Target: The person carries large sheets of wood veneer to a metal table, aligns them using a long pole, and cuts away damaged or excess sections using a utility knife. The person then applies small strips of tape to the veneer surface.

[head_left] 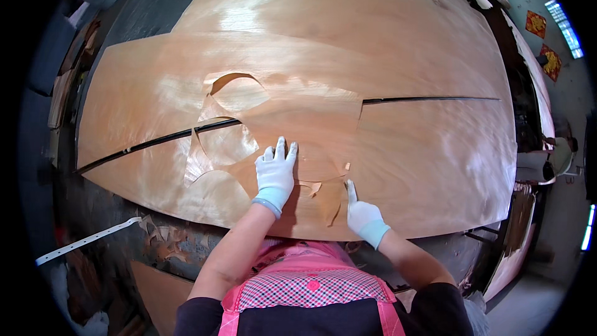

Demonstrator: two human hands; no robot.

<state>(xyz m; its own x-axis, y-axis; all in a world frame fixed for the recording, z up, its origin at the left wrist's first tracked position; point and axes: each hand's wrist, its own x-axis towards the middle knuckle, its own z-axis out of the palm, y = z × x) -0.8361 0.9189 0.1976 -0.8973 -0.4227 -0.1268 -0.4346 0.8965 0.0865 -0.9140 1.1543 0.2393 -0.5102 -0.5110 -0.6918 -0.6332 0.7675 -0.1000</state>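
Observation:
Both of my hands wear white gloves over a large thin tan wood veneer sheet (429, 168). My left hand (274, 174) lies flat, fingers stretched out, on a loose veneer piece (311, 115) with ragged, curved edges. To its right, my right hand (364, 213) points its index finger forward onto the veneer near a torn edge, its other fingers curled in. Whatever they may hold is hidden. Between the hands are a small torn veneer flap (315, 189) and a tiny pale chip (347, 166). Curled veneer (233, 79) lifts up farther left.
Dark gaps run between sheets, a long one at left (155, 142) and a narrow one at right (429, 98). Torn veneer scraps (166, 242) and a white perforated strip (90, 241) lie at the lower left. Another person (563, 154) is at the far right.

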